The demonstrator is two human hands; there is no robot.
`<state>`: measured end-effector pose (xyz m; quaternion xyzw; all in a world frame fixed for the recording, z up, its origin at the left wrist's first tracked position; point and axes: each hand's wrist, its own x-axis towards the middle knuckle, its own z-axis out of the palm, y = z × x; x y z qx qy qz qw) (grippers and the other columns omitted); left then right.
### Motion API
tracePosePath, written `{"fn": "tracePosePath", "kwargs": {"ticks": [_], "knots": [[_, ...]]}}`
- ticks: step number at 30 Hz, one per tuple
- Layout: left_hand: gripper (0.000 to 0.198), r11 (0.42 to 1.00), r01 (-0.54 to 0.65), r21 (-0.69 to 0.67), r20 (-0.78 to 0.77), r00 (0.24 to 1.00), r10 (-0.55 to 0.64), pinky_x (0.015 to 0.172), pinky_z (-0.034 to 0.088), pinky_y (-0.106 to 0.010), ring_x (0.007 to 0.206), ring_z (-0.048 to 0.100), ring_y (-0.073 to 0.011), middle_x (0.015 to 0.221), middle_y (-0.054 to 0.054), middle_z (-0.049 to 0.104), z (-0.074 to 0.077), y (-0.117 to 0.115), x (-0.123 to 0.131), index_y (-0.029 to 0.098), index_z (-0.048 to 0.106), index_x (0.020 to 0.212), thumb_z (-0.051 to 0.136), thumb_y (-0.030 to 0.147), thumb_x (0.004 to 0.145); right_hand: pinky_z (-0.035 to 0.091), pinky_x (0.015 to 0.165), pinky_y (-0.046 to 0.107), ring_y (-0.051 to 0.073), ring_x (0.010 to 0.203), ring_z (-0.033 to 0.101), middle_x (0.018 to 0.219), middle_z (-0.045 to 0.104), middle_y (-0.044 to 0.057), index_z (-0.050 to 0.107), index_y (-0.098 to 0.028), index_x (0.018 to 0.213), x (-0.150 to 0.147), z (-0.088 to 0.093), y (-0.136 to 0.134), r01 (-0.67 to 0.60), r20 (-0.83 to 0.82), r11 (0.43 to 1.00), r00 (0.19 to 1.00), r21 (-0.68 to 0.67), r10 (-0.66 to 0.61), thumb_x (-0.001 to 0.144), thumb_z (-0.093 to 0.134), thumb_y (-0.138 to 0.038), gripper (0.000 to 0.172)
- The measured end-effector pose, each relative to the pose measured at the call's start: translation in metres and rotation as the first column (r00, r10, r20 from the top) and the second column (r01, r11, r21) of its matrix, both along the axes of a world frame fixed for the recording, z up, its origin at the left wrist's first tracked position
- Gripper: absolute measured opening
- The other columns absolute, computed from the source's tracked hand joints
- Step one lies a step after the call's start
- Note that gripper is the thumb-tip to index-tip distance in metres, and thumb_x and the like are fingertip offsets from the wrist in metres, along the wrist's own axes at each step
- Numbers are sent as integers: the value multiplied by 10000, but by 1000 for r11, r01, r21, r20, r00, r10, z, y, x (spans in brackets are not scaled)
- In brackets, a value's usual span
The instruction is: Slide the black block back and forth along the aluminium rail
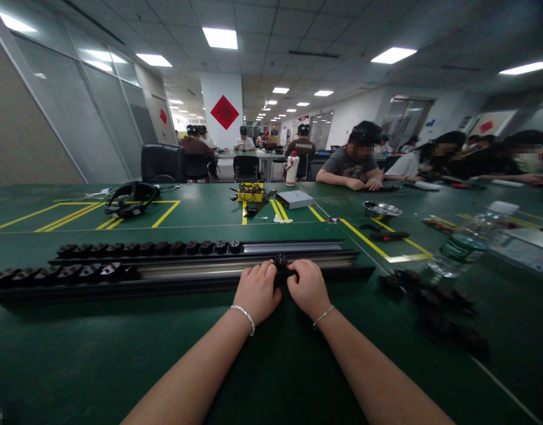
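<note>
My left hand (257,292) and my right hand (309,286) are closed, side by side, at the near long black rail (200,284). Between them they grip a small black part (281,261) sitting at the rail; its lower portion is hidden by my fingers. A row of round black parts (79,273) fills the left end of this near rail. Behind it, a second rail (293,247) carries a longer row of similar round black parts (160,248), with bare channel to the right.
Loose black parts (435,307) lie at right, near a clear water bottle (461,242). A metal bowl (382,209), a screwdriver-like tool (389,235), a white box (293,199) and a black headset (132,199) stand farther back. Co-workers (357,156) sit across the table (121,366).
</note>
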<state>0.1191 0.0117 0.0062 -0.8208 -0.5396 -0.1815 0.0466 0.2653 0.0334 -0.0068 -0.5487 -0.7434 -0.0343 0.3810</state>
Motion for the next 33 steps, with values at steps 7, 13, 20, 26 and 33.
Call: {"fn": "tracePosePath", "kwargs": {"ticks": [7,13,20,26,33], "knots": [[330,1000,18,11,25,1000,-19,858,332,-359,1033,478,-211,1212,-54,493,-3,1,-3,212,446,1043,508,262,722,374,809,304,181,799,517,773,605,57,566,-174,715,1,-1,1,-16,-8,1000,1000,3,16,631,415,-87,193],[362,1000,14,-3,25,1000,-14,861,333,-353,1050,471,-211,1218,-63,486,-1,1,-3,213,439,1071,514,272,722,377,787,300,180,781,514,751,601,54,560,-182,698,1,-1,1,-16,-10,1000,1000,13,16,629,410,-88,190],[373,1000,-8,-28,12,1000,8,878,329,-362,1043,472,-211,1220,-59,493,3,-1,-1,220,454,1083,520,276,721,365,782,298,180,774,512,733,602,47,557,-189,685,3,-1,1,9,-3,1000,1000,18,-9,610,412,-85,193],[401,1000,-17,-25,8,1000,17,873,330,-364,1036,472,-213,1202,-62,504,3,-1,0,222,445,1109,522,281,720,350,797,301,179,785,515,741,605,46,558,-187,685,5,-1,1,35,5,999,999,3,-35,609,411,-86,194],[388,1000,-6,-7,8,1000,6,840,336,-360,1005,481,-210,1191,-47,518,4,-1,0,225,454,1092,517,281,714,341,799,303,178,782,515,737,610,39,562,-192,687,5,-1,2,51,1,999,999,14,-51,610,420,-91,190]]}}
